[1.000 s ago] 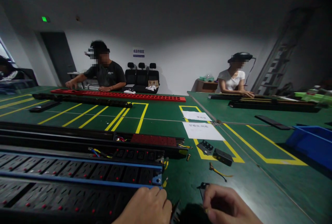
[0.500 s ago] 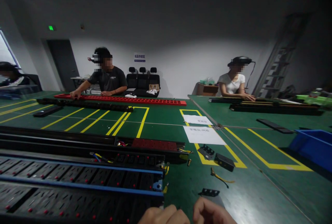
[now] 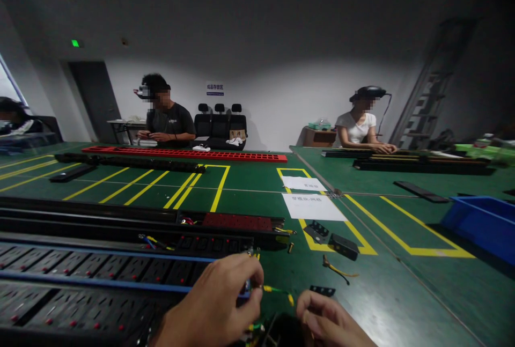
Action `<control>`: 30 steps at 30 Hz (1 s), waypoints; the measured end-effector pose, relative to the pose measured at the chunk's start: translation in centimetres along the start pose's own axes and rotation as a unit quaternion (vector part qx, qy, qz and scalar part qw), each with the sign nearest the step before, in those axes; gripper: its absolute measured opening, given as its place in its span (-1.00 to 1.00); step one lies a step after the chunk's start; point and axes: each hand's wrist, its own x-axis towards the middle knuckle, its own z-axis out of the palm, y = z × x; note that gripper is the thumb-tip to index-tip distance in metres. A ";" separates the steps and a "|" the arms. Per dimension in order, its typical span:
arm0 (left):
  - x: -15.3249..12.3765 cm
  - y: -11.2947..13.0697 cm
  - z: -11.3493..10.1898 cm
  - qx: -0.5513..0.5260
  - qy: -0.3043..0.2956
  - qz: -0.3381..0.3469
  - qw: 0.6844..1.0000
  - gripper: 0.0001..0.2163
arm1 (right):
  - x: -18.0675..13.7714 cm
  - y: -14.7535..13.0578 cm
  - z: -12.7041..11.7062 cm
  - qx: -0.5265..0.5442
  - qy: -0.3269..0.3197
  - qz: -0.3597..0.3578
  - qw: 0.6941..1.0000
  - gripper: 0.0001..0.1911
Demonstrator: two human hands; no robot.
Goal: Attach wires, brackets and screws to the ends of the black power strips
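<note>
My left hand is at the bottom middle with its fingers pinched at the right end of a long black socket strip with blue rails. A green-yellow wire runs out from that pinch. My right hand is curled just to the right, low in the frame, over a dark part that I cannot make out. A small black plate lies on the green mat just beyond it.
More black strips lie behind the near one. A yellow wire, black end caps, a white paper sheet and a blue bin lie to the right. Two people sit at the far side by a red strip.
My left hand rose from the frame's bottom edge to the strip's end and pinched the green-yellow wire. A person across the table drew both hands in off the red strip.
</note>
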 end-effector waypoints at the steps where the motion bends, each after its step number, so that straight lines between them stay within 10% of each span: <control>1: 0.4 -0.2 -0.7 -0.023 0.003 -0.021 1.000 -0.88 | 0.0 -0.1 0.0 -0.007 0.003 0.002 1.000 -0.53; 13: 1.7 -2.2 -1.2 -0.087 -0.050 -0.132 0.986 -0.92 | -0.6 -1.3 1.2 -0.026 0.026 0.016 0.999 -0.54; 30: 1.7 -2.7 -0.3 0.073 -0.084 -0.097 0.989 -0.88 | -1.5 -3.0 2.0 -0.016 -0.006 0.031 0.999 -0.59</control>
